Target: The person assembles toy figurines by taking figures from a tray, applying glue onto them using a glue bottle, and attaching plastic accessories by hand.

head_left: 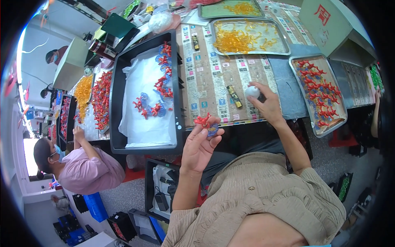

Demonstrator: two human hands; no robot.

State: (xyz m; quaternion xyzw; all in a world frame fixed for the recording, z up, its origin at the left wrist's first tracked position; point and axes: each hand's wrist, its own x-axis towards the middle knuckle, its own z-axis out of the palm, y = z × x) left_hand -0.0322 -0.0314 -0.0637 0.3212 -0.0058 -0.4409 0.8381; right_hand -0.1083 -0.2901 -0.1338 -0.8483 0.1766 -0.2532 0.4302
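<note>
Near the front edge of the table, my left hand (198, 146) pinches a small red figurine (201, 120) with a clear blue base (212, 130) between thumb and fingers. My right hand (269, 106) is above the table, its thumb and fingers curled round a white ball-shaped thing (252, 92); its exact kind is unclear. Just left of that ball lies a black-and-gold cylinder (234, 96). To the left, a black tray (178, 123) lined with white paper holds several red-and-blue figurines (156, 109), mostly along its right side.
A metal tray (284, 50) of yellow strips lies at the back, another tray (259, 15) beyond it. On the right stand a metal tray (344, 117) of red pieces and a pale box (333, 29). A person in pink (90, 173) sits at left beside piled red pieces (101, 99).
</note>
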